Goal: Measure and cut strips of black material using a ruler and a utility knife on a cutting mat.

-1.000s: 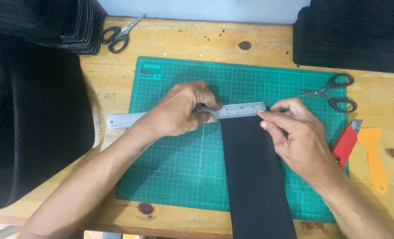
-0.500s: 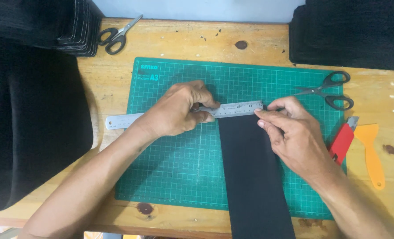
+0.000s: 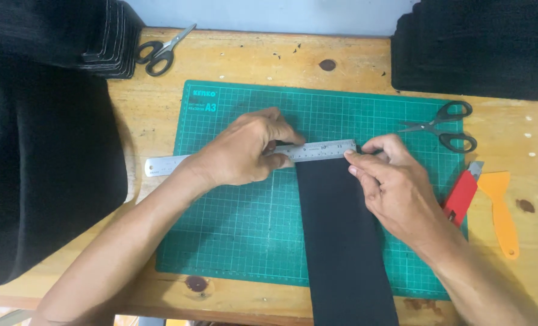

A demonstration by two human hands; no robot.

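Observation:
A green cutting mat (image 3: 244, 241) lies on a wooden table. A steel ruler (image 3: 317, 151) lies across it, over the far end of a long black fabric strip (image 3: 341, 241) that runs toward me. My left hand (image 3: 244, 154) presses down on the ruler's middle. My right hand (image 3: 389, 181) rests on the strip's right edge, fingertips pinched at the ruler's right end; whether they hold a small tool I cannot tell.
Black-handled scissors (image 3: 447, 125) lie at the mat's right edge, another pair (image 3: 160, 54) at the back left. A red utility knife (image 3: 462, 193) and an orange scraper (image 3: 501, 211) lie to the right. Black fabric stacks (image 3: 480, 48) sit at both back corners.
Both hands, the ruler and the strip stay in nearly the same place; only the view has shifted slightly.

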